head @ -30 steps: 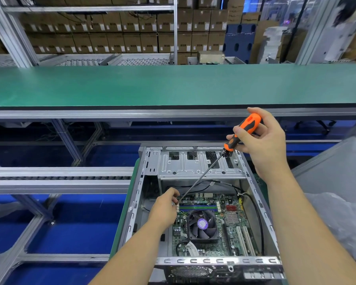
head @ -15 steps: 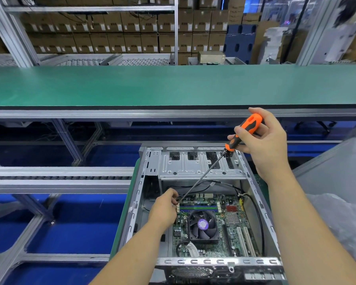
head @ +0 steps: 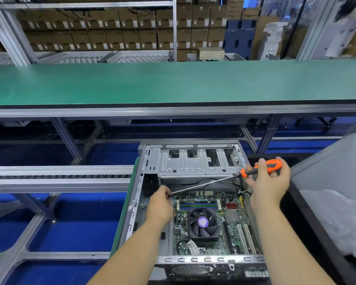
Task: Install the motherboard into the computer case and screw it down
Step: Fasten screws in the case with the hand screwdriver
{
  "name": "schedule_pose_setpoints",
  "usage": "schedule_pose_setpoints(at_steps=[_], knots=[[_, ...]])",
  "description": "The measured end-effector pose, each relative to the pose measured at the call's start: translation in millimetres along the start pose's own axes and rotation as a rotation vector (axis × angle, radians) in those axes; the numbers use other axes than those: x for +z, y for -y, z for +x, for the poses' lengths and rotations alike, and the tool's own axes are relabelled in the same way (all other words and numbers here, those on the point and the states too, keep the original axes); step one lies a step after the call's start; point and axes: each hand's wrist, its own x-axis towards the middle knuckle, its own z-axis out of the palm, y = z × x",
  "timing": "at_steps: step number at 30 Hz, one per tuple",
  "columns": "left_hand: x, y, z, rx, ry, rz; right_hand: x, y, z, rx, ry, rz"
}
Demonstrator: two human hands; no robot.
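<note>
Two bare forearms enter from the bottom edge, one at about 7 o'clock and one at about 5 o'clock. No sleeves, cuffs or gloves cover them. The left hand [head: 160,204] and the right hand [head: 269,183] are both bare, with no rings, watch or wristband visible on either wrist.

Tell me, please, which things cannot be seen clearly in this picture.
- Screwdriver tip and any screw: head view, hidden behind the left hand.
- Motherboard left edge: covered by that hand and forearm.
- Computer case front panel: cut off by the bottom edge.
- Right hand palm: faces away from the camera.
- Cardboard box labels: too small to read.
</note>
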Motion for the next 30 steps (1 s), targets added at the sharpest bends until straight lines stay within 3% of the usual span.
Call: schedule_pose_setpoints(at_steps=[4,8,17,30], knots=[[-1.0,4.0,1.7,-0.026,0.008,0.000,-4.6,-11.7,-6.5,-0.001,0.017,-0.036],[1.4,8.2,1.3,-0.014,0.040,0.037,-7.0,-12.2,-12.7,-0.075,0.144,-0.134],[-8.6,7.2,-6.0,-0.085,-0.052,0.073,-17.9,-22.2,-32.2,-0.198,0.310,-0.280],[-14.1,-2.0,-18.1,-0.054,0.027,0.129,-35.1,-21.4,-34.3,-0.283,0.272,-0.313]])
